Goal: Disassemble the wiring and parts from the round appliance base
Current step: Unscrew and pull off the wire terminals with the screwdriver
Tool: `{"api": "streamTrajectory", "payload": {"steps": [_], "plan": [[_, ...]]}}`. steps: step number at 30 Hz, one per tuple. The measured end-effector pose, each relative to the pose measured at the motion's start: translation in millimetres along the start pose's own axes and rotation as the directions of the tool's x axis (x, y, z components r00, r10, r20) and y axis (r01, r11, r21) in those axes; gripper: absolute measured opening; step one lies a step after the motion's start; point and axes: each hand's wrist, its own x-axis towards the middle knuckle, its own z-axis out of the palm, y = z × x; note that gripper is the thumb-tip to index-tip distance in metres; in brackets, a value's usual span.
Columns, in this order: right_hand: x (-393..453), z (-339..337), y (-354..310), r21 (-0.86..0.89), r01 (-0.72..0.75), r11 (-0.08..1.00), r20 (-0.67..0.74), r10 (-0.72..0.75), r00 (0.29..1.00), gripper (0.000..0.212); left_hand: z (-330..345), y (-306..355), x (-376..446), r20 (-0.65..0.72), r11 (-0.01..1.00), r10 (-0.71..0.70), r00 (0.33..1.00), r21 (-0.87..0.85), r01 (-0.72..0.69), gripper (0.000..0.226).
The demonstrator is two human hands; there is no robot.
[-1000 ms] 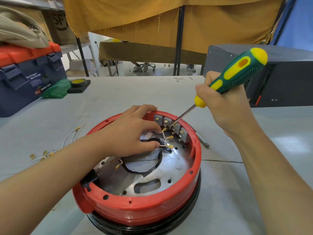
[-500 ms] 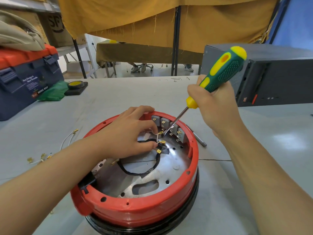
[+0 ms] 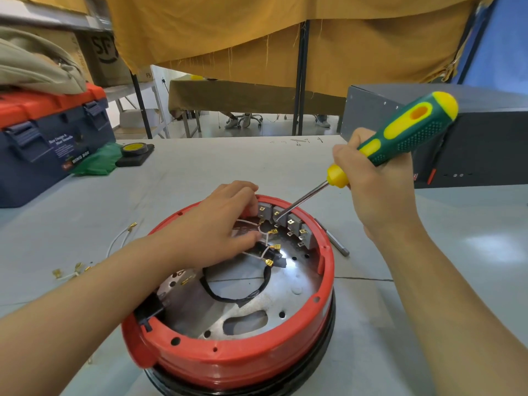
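Since a moment ago, the screwdriver (image 3: 380,150) tip has shifted from the tangle of wires up onto the row of grey switches (image 3: 288,221) at the far wall of the red base (image 3: 228,358) — my left hand (image 3: 217,224) has barely moved.

My right hand (image 3: 377,184) is above and to the right of the base, its fingers (image 3: 347,157) wrapped tight round the green-and-yellow handle, the shaft slanting down to the second switch from the left. My left hand reaches inside the base at its far side, fingers curled and pinching the white wires (image 3: 264,238) with brass clips just beside the switches. A black cable (image 3: 243,295) loops over the metal plate in the middle of the base.

The base sits on the grey surface (image 3: 200,172) right in front of me, on a black ring. Left of the base lie loose white wires with brass clips (image 3: 120,238); just behind its right side lies a metal bit (image 3: 337,242). Far left of the base is a blue toolbox (image 3: 43,144) with a red lid — a roll of yellow tape (image 3: 134,148) and a green bag (image 3: 100,161) are beside it. Far right of the base stands a dark grey box (image 3: 471,132).
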Motion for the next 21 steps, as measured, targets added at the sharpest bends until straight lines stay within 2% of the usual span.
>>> {"api": "streamTrajectory", "payload": {"steps": [3, 6, 9, 21], "plan": [[-0.1, 0.4, 0.5, -0.011, 0.007, 1.0, 0.013, -0.007, 1.0, 0.027, -7.9, 0.0, -0.4, -0.041, 0.993, -0.062, 0.997, 0.098, 0.066, 0.035], [-1.4, 1.7, 2.5, -0.08, 0.026, 0.996, 0.044, -0.022, 0.999, 0.025, -12.8, -2.3, -3.4, 0.043, 0.959, -0.161, 0.986, 0.241, 0.146, 0.059], [-3.5, 2.7, 2.9, -0.176, 0.043, 0.983, 0.065, -0.032, 0.997, 0.024, -8.1, -1.4, -7.6, 0.1, 0.941, -0.178, 0.979, 0.309, 0.14, 0.069], [-3.2, 0.9, 0.1, -0.306, 0.068, 0.95, 0.065, -0.051, 0.997, 0.027, -2.8, 3.7, 2.5, 0.088, 0.979, -0.091, 0.992, 0.189, 0.073, 0.075]]}}
